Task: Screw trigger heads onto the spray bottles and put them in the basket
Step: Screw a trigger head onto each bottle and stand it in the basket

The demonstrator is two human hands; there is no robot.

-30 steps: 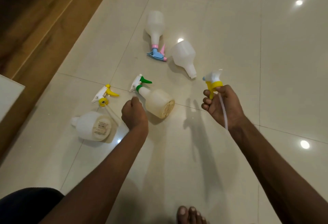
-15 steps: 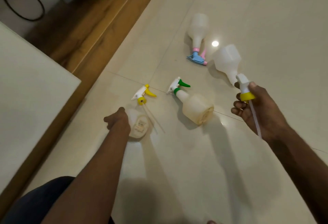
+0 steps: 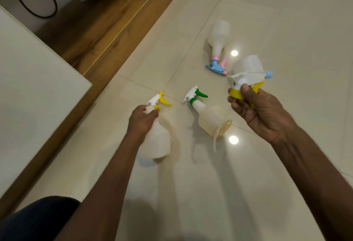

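The floor (image 3: 191, 193) was glossy cream tile crossed by thin dark grout lines. 4 bottles were translucent white: the bottle in the left hand (image 3: 158, 141), the far bottle (image 3: 218, 36), the bottle behind the right hand (image 3: 248, 65), and a yellower bottle (image 3: 212, 120) with a green collar and green trigger. A loose trigger head (image 3: 158, 99) was white with a yellow lever. The held trigger head (image 3: 246, 84) was white, yellow and pale blue. The far bottle's head (image 3: 216, 67) was blue and pink. The wooden ledge (image 3: 107, 36) was warm brown; the cable (image 3: 38, 5) black.

A left hand (image 3: 142, 119) grips a capless bottle (image 3: 159, 141) by its neck; the right hand (image 3: 256, 110) holds a yellow-collared trigger head (image 3: 246, 84) above the tiled floor (image 3: 191, 193).
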